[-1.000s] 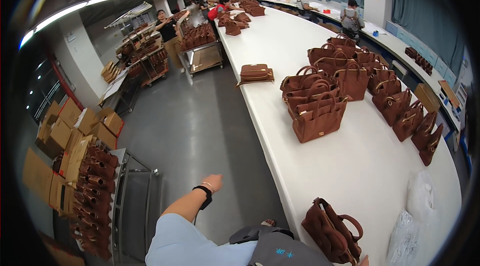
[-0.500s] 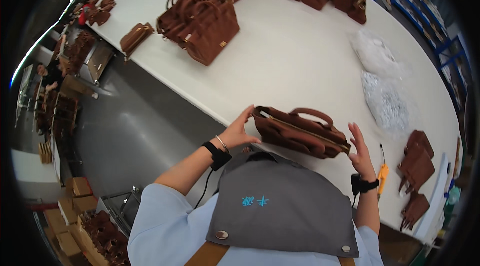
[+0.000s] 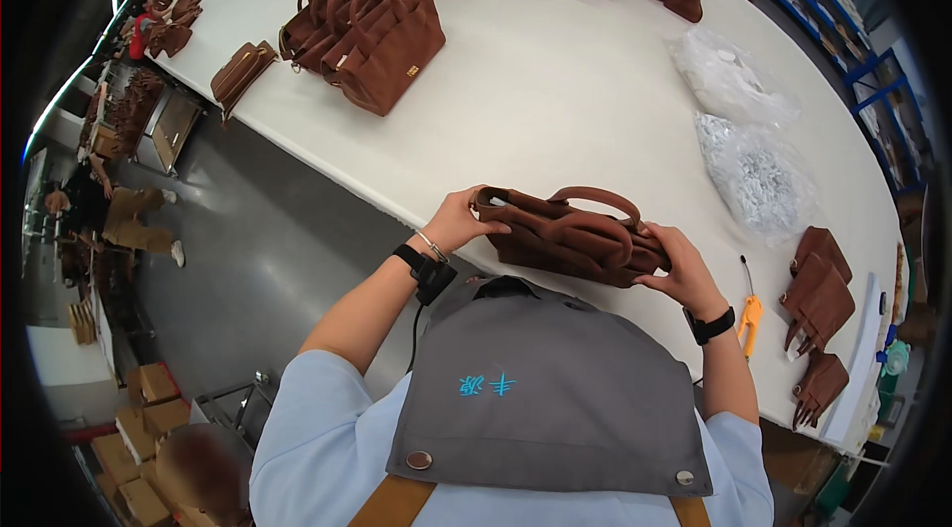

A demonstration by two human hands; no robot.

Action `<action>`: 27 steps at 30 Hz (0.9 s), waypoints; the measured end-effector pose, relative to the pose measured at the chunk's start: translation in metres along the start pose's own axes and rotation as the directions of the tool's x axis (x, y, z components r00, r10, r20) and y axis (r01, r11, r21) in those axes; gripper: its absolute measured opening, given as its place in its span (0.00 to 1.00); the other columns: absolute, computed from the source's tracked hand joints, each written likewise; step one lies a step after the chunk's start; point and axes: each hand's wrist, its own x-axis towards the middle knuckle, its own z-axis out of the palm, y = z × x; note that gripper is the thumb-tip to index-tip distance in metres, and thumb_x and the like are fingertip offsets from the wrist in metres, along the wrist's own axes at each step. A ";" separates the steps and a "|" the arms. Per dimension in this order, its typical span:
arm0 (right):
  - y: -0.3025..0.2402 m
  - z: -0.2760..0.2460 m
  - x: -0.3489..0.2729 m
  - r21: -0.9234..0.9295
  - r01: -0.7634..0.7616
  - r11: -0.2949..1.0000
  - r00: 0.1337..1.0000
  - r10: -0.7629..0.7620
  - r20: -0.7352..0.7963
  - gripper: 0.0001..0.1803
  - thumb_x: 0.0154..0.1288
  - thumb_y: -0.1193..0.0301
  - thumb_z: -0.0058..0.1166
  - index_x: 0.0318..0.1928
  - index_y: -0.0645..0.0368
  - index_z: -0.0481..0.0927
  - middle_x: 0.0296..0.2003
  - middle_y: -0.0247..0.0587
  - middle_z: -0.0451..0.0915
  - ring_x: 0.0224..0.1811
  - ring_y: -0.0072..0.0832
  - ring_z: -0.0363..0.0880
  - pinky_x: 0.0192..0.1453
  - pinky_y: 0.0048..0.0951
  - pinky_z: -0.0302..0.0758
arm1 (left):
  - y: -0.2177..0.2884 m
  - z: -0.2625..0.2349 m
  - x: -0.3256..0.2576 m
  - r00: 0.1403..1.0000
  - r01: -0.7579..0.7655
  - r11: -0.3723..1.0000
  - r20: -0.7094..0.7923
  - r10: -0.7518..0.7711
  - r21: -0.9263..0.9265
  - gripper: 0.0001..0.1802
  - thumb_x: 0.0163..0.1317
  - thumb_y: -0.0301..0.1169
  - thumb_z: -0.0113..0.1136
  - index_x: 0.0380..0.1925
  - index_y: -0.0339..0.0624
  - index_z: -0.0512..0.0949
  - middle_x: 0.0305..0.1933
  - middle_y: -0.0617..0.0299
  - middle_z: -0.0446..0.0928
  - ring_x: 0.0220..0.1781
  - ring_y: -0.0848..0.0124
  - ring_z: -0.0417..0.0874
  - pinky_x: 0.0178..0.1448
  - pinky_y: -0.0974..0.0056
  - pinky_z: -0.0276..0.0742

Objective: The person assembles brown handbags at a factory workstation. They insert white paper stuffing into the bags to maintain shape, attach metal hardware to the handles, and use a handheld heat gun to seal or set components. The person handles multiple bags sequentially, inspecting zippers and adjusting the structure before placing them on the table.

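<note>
A brown leather handbag (image 3: 567, 247) stands at the near table edge in front of me, its two rounded handles up and its top facing me. My left hand (image 3: 460, 222) is closed on the bag's left end, thumb over the top edge. On the right end, my right hand (image 3: 686, 275) grips the bag between thumb and fingers. Both wrists wear black straps. The fingers behind the bag are partly hidden.
On the white table (image 3: 555, 91), finished-looking brown handbags (image 3: 382, 51) stand far left, with more along the back. Clear plastic bags (image 3: 754, 175) lie at right, near an orange-handled tool (image 3: 751, 324) and flat brown leather pieces (image 3: 819, 294). A person (image 3: 124, 210) is in the aisle at left.
My right hand, spread and just off the bag's right end before, has closed on it. My left hand's thumb now lies over the top edge. The whole view has shifted slightly.
</note>
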 end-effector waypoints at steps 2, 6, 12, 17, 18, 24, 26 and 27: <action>0.003 -0.002 0.002 0.008 0.001 1.000 1.000 -0.001 0.016 0.40 0.45 0.71 0.76 0.61 0.58 0.72 0.51 0.46 0.79 0.52 0.44 0.78 0.55 0.38 0.78 | -0.001 -0.001 0.001 1.000 0.022 0.998 0.018 -0.021 -0.051 0.28 0.48 0.25 0.79 0.51 0.38 0.79 0.45 0.62 0.84 0.50 0.71 0.82 0.58 0.63 0.79; 0.011 0.001 -0.001 0.048 -0.029 0.998 1.000 0.030 -0.010 0.33 0.44 0.74 0.76 0.53 0.60 0.77 0.48 0.45 0.81 0.48 0.43 0.80 0.53 0.37 0.78 | 0.003 -0.002 0.002 0.999 0.024 0.999 0.047 -0.023 -0.033 0.30 0.47 0.26 0.79 0.53 0.38 0.78 0.48 0.62 0.83 0.49 0.72 0.82 0.56 0.64 0.79; -0.001 -0.004 0.005 -0.013 -0.050 0.999 0.997 0.050 0.058 0.41 0.42 0.72 0.77 0.59 0.58 0.73 0.52 0.45 0.79 0.54 0.44 0.78 0.57 0.39 0.77 | 0.005 -0.013 -0.002 0.990 -0.134 0.990 0.046 0.136 -0.034 0.37 0.47 0.32 0.81 0.59 0.43 0.74 0.53 0.63 0.80 0.50 0.71 0.79 0.58 0.63 0.76; -0.017 -0.010 0.013 -0.069 0.023 0.997 0.998 -0.020 0.052 0.47 0.41 0.72 0.77 0.64 0.58 0.68 0.56 0.47 0.77 0.57 0.47 0.75 0.63 0.42 0.74 | 0.023 -0.020 -0.002 0.968 -0.240 0.969 0.084 0.235 0.052 0.34 0.47 0.34 0.80 0.55 0.45 0.76 0.46 0.63 0.81 0.43 0.70 0.78 0.53 0.63 0.75; -0.015 -0.010 0.013 -0.069 0.027 0.997 0.998 -0.023 0.057 0.47 0.41 0.73 0.77 0.65 0.58 0.68 0.56 0.47 0.77 0.58 0.47 0.75 0.63 0.42 0.74 | 0.025 -0.023 0.000 0.970 -0.220 0.969 0.131 0.204 0.116 0.32 0.48 0.34 0.80 0.54 0.45 0.77 0.43 0.63 0.81 0.42 0.70 0.78 0.52 0.64 0.75; 0.000 -0.008 0.011 -0.001 -0.050 0.999 0.990 0.050 0.134 0.41 0.42 0.74 0.76 0.60 0.57 0.73 0.53 0.45 0.79 0.55 0.46 0.77 0.60 0.42 0.75 | 0.024 -0.029 0.009 0.961 -0.255 0.944 0.167 0.222 0.211 0.24 0.50 0.33 0.77 0.48 0.44 0.79 0.32 0.65 0.81 0.35 0.72 0.78 0.45 0.66 0.76; 0.000 -0.008 0.010 -0.003 -0.041 0.999 0.993 0.041 0.112 0.38 0.42 0.74 0.75 0.58 0.57 0.74 0.53 0.44 0.79 0.54 0.46 0.77 0.59 0.42 0.75 | 0.027 -0.029 0.013 0.960 -0.255 0.944 0.170 0.222 0.209 0.23 0.50 0.32 0.77 0.47 0.44 0.80 0.32 0.66 0.81 0.34 0.73 0.77 0.44 0.67 0.76; 0.000 -0.009 0.010 -0.005 -0.036 0.999 0.994 0.037 0.100 0.37 0.43 0.75 0.75 0.57 0.57 0.75 0.52 0.44 0.80 0.54 0.46 0.77 0.59 0.41 0.75 | 0.030 -0.029 0.014 0.963 -0.237 0.950 0.175 0.203 0.205 0.23 0.50 0.30 0.77 0.47 0.43 0.80 0.32 0.66 0.80 0.34 0.74 0.77 0.43 0.68 0.76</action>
